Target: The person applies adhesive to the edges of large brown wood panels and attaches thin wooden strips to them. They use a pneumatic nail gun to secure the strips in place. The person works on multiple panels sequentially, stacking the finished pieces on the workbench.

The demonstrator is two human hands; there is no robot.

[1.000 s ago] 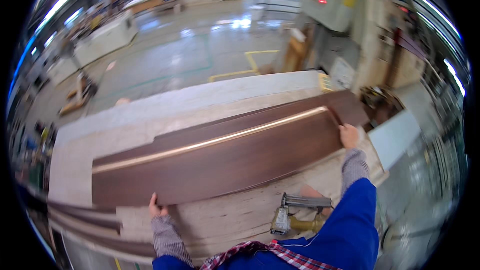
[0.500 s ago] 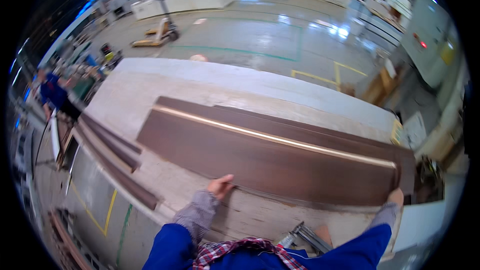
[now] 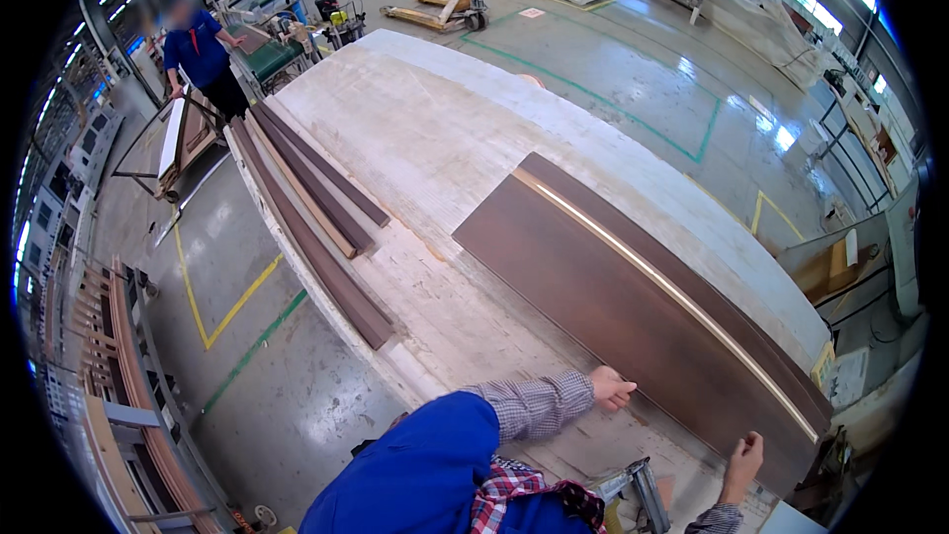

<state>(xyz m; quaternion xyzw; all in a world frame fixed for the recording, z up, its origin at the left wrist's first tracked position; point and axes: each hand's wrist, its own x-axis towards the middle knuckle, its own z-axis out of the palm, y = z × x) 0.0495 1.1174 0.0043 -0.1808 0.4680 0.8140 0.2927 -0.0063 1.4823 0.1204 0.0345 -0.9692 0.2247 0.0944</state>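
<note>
On the table [image 3: 425,158], at its right end, the panel [image 3: 623,307] is laid: probably stiff, fairly heavy, best gripped by both long edges. Fingers are curled on left hand [image 3: 611,390] and right hand [image 3: 743,465]; whether anything's pinched can't be told.

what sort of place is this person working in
Probably a woodworking or furniture workshop: a long brown panel and narrow brown strips lie on a broad worktable, and a yellow pallet jack stands beyond it.
</note>
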